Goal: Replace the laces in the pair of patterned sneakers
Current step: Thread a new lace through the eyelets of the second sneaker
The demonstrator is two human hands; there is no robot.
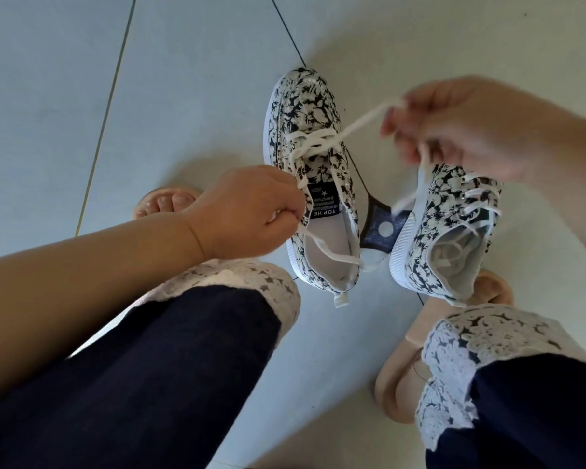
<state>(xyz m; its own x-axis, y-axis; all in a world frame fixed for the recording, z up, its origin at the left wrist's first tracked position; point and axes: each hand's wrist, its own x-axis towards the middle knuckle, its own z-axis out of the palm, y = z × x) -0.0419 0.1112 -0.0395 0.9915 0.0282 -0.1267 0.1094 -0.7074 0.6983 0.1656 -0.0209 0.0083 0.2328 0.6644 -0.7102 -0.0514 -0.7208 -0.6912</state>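
Observation:
Two black-and-white floral sneakers stand on the tiled floor between my feet. The left sneaker [313, 137] has a white lace [322, 143] threaded through its eyelets. My left hand [247, 211] pinches one end of that lace beside the tongue, and the loose tail drops into the shoe opening. My right hand [467, 130], blurred, holds the other end, raised up and to the right, so the lace runs taut from the eyelets. The right sneaker [444, 231] stands partly behind my right hand, laced in white, with loose lace lying inside it.
Pale floor tiles [82, 79] with dark grout lines surround the shoes. A dark tile inset [379, 228] shows between the sneakers. My legs in dark trousers with white lace cuffs [237, 282] and beige slippers [406, 377] fill the lower view.

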